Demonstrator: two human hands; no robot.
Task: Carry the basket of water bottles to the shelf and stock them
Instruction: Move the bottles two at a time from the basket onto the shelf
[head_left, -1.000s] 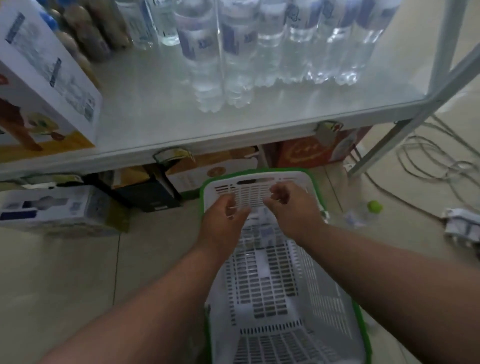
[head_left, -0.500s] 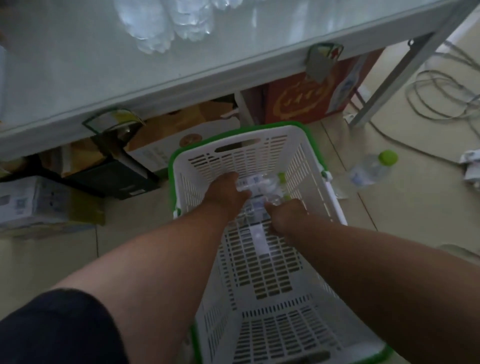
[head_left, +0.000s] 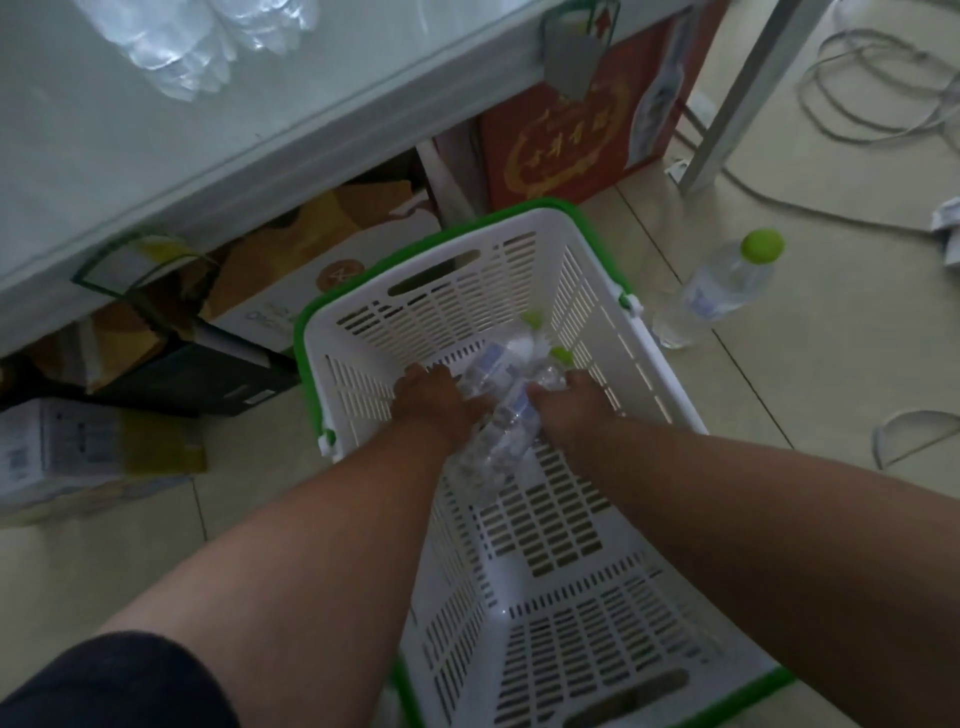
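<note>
A white slotted basket with a green rim stands on the floor below the shelf. Two clear water bottles with green caps lie near its far end. My left hand grips one bottle. My right hand grips the other bottle, which lies towards me. Both hands are deep inside the basket. Bottoms of stocked bottles show on the shelf at the top left.
One more green-capped bottle lies on the floor tiles right of the basket. Cardboard boxes sit under the shelf. A shelf leg and loose cables are at the right. Floor lies left of the basket.
The view has tilted down and closer to the basket. Both hands went from its far rim down to the bottom and now hold the two bottles.
</note>
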